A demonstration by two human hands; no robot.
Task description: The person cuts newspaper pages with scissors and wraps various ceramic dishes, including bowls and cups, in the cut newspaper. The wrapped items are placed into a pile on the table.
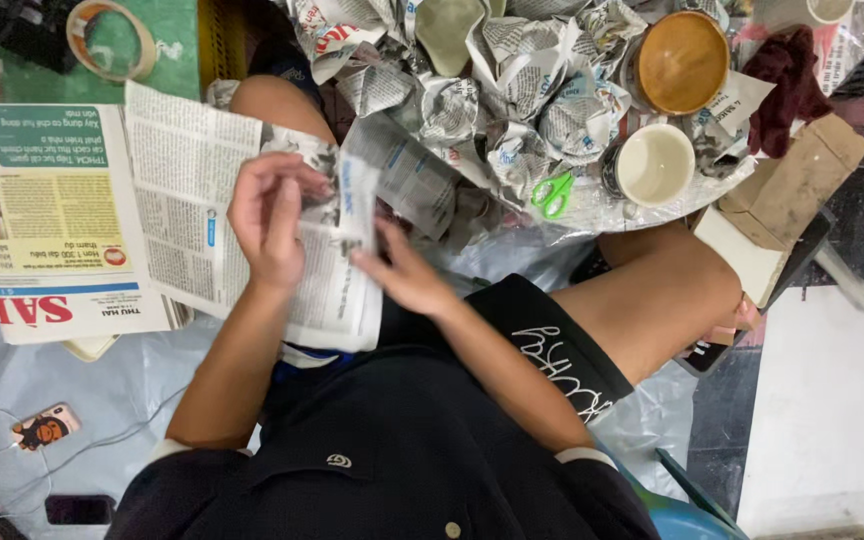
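- The person sat low on the floor in a dark shirt and black shorts, bare knees spread, the head camera looking straight down at the lap.
- The left hand curled its fingers over the top edge of a printed newspaper sheet lying across the lap, pinching the paper between thumb and fingers.
- The right hand lay on the same sheet just beside the left, fingers stretched toward a folded part of the paper; whether it gripped or only pressed could not be told.
- Left of the lap, a flat stack of newspapers with a red headline rested on a pale blue plastic floor covering.
- Ahead of the knees stood a round tray covered in clear plastic, heaped with crumpled balls of newspaper.
- On that tray sat a white ceramic cup, a brown wooden bowl and green-handled scissors, the scissors near the tray's front edge.
- A dark red cloth hung beside the bowl, and a brown cardboard box lay to the right of the tray, touching its rim.
- A roll of tape lay on a green mat at the upper left.
- A phone in a patterned orange case lay on the blue covering by the left elbow, with a thin white cable near it.
- To the right the floor showed a white tile bordered by dark ones.
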